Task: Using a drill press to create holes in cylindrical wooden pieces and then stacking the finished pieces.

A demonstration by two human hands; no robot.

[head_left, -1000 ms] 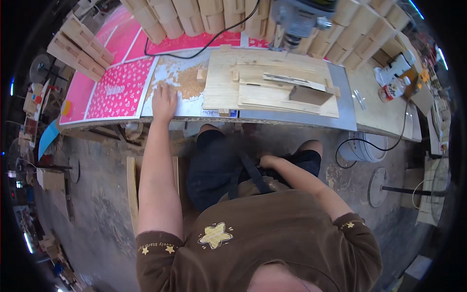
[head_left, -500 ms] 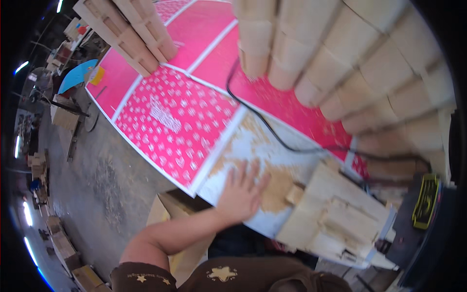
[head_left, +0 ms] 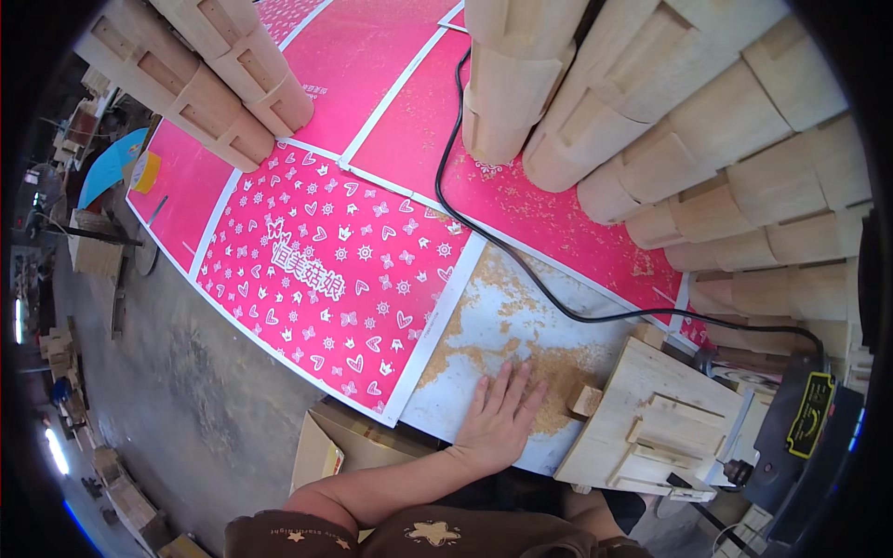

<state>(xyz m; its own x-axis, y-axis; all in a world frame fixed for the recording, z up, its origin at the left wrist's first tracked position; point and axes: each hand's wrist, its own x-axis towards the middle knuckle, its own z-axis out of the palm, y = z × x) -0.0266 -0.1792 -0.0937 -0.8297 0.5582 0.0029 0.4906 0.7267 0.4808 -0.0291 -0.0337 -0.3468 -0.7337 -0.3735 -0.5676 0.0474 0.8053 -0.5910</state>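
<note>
My left hand point(head_left: 502, 423) rests palm down on the white board point(head_left: 437, 400), its fingers stretched out and slightly apart. Nothing is in its grasp. Pale sawdust point(head_left: 549, 372) lies around the fingertips, heaped thickest to their right. Close to the hand on that side, a small wood block point(head_left: 585, 401) sits at the edge of a plywood jig point(head_left: 679, 418) with strips fixed on it. Past the jig is a dark power tool point(head_left: 781, 465) with a yellow label, its chuck pointing at the jig. A little of my right arm shows at the lower edge; its hand is hidden.
Curved wooden pieces stand in tall stacks point(head_left: 688, 139) at the far right and in more stacks point(head_left: 237, 102) at the far left. A black cable point(head_left: 521, 260) crosses the pink patterned sheets point(head_left: 326, 279). Yellow tape point(head_left: 144, 173) lies far left; a cardboard box point(head_left: 363, 442) stands below the table edge.
My left hand has shifted right and nearer to me over the board, its fingers still spread. The view has shifted too, and more of the jig and power tool shows.
</note>
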